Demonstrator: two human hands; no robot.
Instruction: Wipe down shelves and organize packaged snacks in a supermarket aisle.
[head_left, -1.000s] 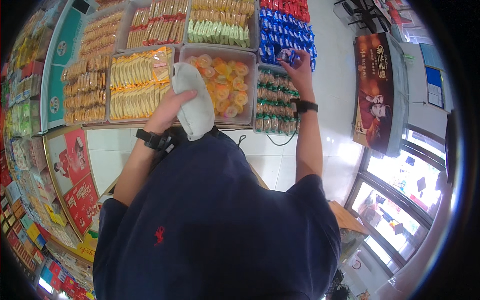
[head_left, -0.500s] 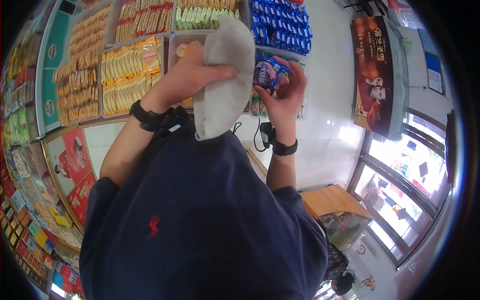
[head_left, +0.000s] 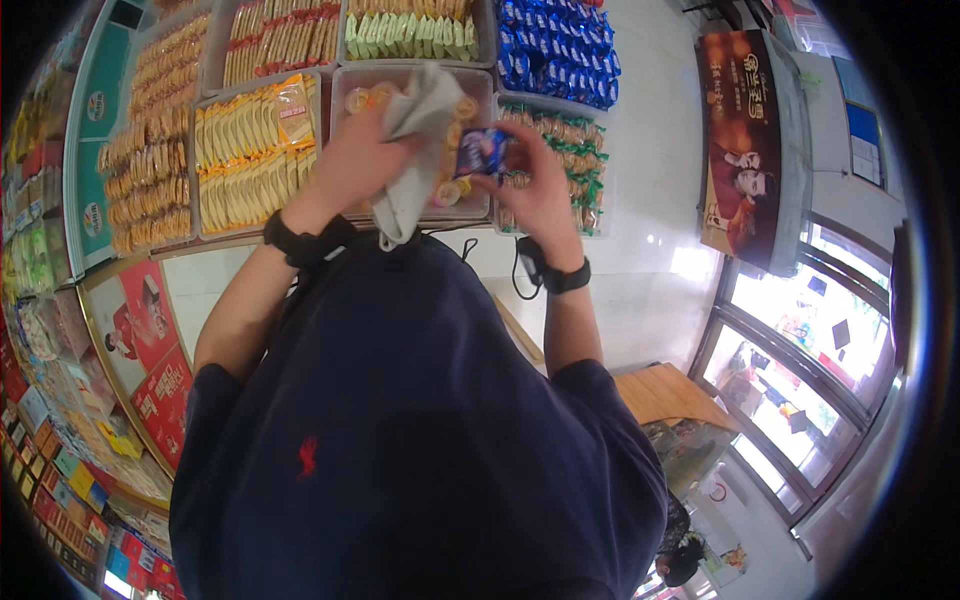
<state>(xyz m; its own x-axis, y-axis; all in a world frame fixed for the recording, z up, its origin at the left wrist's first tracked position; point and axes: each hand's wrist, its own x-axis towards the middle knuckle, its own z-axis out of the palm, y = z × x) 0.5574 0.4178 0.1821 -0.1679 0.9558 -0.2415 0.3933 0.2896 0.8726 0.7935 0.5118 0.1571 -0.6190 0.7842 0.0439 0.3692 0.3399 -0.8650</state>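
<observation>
A pale grey cloth (head_left: 412,190) hangs folded from my left hand (head_left: 355,160), whose fingers and thumb are closed on it. In my right hand (head_left: 540,190) is a small blue wrapped snack packet (head_left: 482,153) with a dark patch on its face, pinched at its right side. Packet and cloth are close together; whether they touch I cannot tell. Both are over a clear plastic bin (head_left: 480,85), which holds several small round yellowish cups (head_left: 447,192). The cloth and my left hand hide part of the bin's contents.
Neighbouring bins hold yellow packets (head_left: 250,150), blue packets (head_left: 555,55) and green-tied brown snacks (head_left: 570,150). Brown wrapped snacks (head_left: 150,190) stand farther left. A poster-covered case (head_left: 740,150) is on the right, a wooden tabletop (head_left: 670,395) at lower right. Shelves line the left.
The cloth has dropped lower and crumpled in my left hand. My right hand has brought the blue packet left and turned it, from over the green-tied snacks to over the bin of cups.
</observation>
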